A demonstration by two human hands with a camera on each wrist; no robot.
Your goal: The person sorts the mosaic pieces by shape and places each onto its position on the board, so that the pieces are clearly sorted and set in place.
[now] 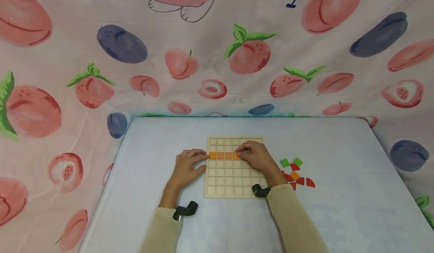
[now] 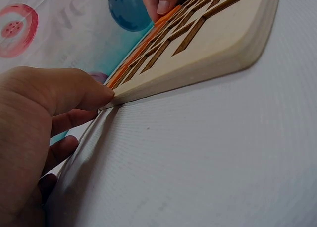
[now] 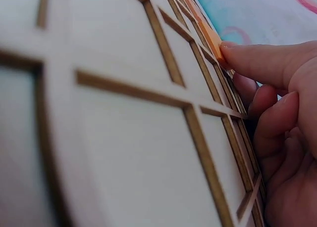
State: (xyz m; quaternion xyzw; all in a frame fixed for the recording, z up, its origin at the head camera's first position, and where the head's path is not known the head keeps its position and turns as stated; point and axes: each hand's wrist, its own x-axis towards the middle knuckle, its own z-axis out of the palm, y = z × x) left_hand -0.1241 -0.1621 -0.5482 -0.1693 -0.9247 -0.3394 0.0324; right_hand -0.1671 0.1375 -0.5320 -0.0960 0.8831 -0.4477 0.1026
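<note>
A wooden grid board lies on the table, with a row of orange square tiles set in one of its upper rows. At the right end of that row my right hand pinches an orange tile between thumb and fingers, right at the cells; its other fingers curl beneath in the right wrist view. My left hand rests beside the board's left edge. Its fingers are relaxed, with the index fingertip at the row's left end and the thumb touching the board's side.
Right of the board lie several red quarter-circle pieces, two green squares and an orange square, close to my right forearm. The white table ends at a fruit-print cloth behind.
</note>
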